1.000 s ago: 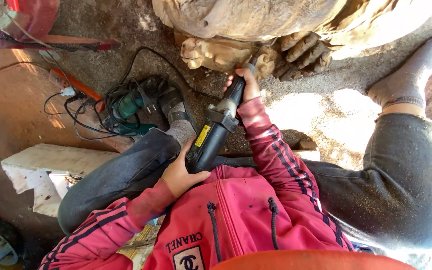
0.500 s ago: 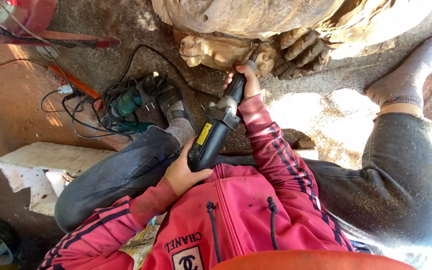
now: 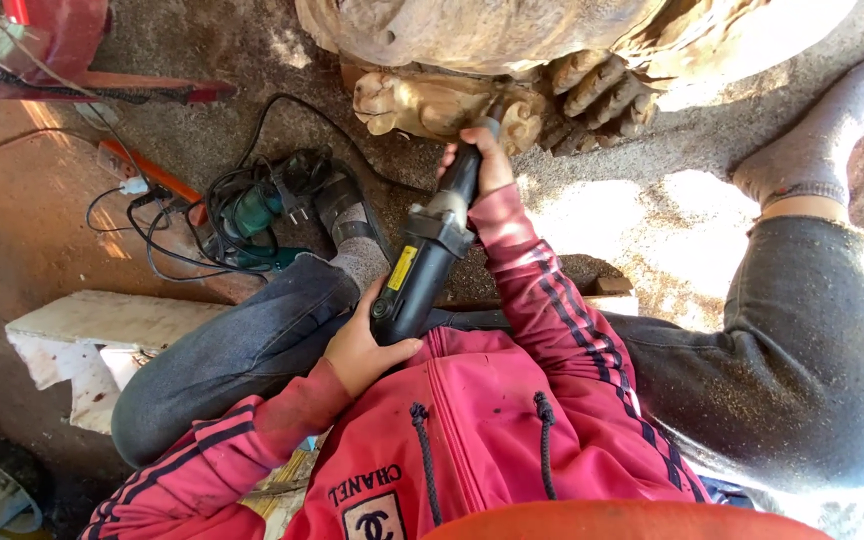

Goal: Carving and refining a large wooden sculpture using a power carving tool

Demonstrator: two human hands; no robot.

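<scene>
I sit on the ground in a red jacket and dusty jeans, holding a black power tool [image 3: 430, 260] with a yellow label. My left hand [image 3: 360, 348] grips the rear of its body near my chest. My right hand [image 3: 480, 158] is wrapped around the slim front end, which points at a carved wooden piece [image 3: 432, 104] at the base of a large wood sculpture [image 3: 512, 30]. The tool's tip is hidden behind my right hand.
A green power tool [image 3: 252, 212] lies in a tangle of black cables to the left, beside my left foot. An orange strip [image 3: 152, 172] and a red object [image 3: 62, 35] lie farther left. A white block [image 3: 92, 325] sits at my left knee. My right leg stretches right, sock on.
The tool and both hands have stayed in almost the same place against the carving. The view has shifted only slightly.
</scene>
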